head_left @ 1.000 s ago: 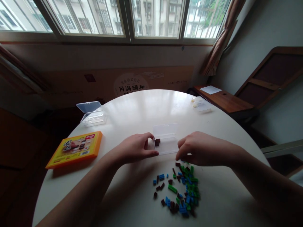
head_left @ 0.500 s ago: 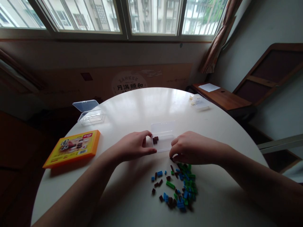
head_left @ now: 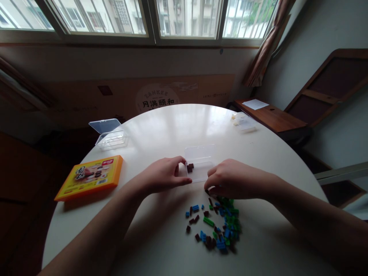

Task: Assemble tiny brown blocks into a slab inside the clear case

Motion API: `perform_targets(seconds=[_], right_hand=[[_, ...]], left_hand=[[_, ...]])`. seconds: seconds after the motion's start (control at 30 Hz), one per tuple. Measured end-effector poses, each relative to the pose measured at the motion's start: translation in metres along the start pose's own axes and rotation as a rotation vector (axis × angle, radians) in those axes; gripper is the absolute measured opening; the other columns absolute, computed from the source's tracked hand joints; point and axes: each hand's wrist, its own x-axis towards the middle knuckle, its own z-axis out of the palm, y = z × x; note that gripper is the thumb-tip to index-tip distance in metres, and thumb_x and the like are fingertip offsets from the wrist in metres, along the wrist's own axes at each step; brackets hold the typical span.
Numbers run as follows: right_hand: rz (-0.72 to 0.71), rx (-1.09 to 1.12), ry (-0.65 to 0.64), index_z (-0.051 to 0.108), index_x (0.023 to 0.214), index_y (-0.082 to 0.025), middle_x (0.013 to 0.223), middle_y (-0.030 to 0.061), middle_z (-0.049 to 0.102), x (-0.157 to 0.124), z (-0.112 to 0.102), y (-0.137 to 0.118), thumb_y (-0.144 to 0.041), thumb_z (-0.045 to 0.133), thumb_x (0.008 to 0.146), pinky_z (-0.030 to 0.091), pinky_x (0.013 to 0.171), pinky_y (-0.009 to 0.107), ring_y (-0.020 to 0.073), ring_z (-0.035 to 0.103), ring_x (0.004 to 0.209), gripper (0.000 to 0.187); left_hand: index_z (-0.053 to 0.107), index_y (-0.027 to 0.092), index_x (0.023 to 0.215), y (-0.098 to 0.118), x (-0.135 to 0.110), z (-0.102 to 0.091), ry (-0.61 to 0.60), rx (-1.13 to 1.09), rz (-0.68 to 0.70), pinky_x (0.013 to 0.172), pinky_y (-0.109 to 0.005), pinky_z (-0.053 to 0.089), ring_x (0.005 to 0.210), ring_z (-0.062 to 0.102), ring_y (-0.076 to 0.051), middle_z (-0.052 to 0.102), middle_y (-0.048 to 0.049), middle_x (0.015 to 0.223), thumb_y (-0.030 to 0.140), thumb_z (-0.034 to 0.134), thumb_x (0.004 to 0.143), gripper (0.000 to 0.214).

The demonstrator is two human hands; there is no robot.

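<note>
A small clear plastic box (head_left: 201,174) stands on the table with its lid raised at the back. Several dark brown toy bricks (head_left: 190,167) lie in its left end. My left hand (head_left: 166,174) grips the box's left end, index finger at the rear and thumb at the front corner. Closed in a pinch, my right hand (head_left: 224,178) is at the box's front right corner. A dark brown brick (head_left: 207,191) shows partly under its fingertips. Below the hands, a loose pile of blue, green and brown bricks (head_left: 228,226) is spread on the tabletop.
An orange and yellow board game box (head_left: 89,176) lies at the left of the white round table (head_left: 161,245). Behind it stands an open clear box (head_left: 112,138). A clear packet (head_left: 243,122) lies at the far right edge, near a wooden chair (head_left: 270,115).
The whole view has shifted very slightly. Both hands keep nearly the same pose, the left on the box and the right pinching at its front corner.
</note>
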Motion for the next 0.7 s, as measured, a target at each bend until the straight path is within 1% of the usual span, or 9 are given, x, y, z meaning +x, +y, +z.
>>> perform_targets(seconds=[0.17,0.3,0.43,0.7], right_hand=[[-0.017,0.01,-0.007,0.072,0.085,-0.024,0.075,-0.0026,0.065,0.001,0.001,-0.002,-0.018,0.059,0.084,0.033,0.058,0.024,0.0096,0.051,0.063,0.015],[-0.014,0.009,-0.017,0.071,0.081,-0.023,0.074,-0.0031,0.063,0.001,0.0,-0.005,-0.016,0.059,0.083,0.032,0.057,0.023,0.0086,0.05,0.062,0.014],[0.001,-0.049,-0.008,0.068,0.074,-0.02,0.069,-0.0031,0.06,0.003,0.001,-0.01,-0.015,0.058,0.082,0.029,0.054,0.024,0.0086,0.045,0.057,0.014],[-0.015,-0.151,-0.001,0.061,0.068,-0.018,0.067,-0.0017,0.057,0.004,0.003,-0.015,-0.017,0.054,0.086,0.022,0.05,0.026,0.0087,0.037,0.053,0.019]], left_hand=[[0.058,0.023,0.116,0.0,0.0,0.0,-0.002,0.007,-0.001,0.062,-0.028,0.038,0.074,0.06,-0.021,0.067,-0.0031,0.086,0.065,0.061,0.074,0.059],[0.057,0.023,0.116,0.0,0.001,0.001,0.005,0.009,0.003,0.062,-0.028,0.038,0.074,0.06,-0.021,0.067,-0.0025,0.085,0.064,0.061,0.074,0.059],[0.057,0.023,0.117,0.0,0.001,0.001,0.007,0.002,0.006,0.062,-0.027,0.038,0.074,0.06,-0.02,0.066,-0.0025,0.085,0.064,0.061,0.074,0.059],[0.058,0.023,0.116,0.001,0.001,0.001,0.002,0.0,0.012,0.06,-0.027,0.037,0.071,0.059,-0.019,0.066,-0.0017,0.082,0.062,0.06,0.075,0.057]])
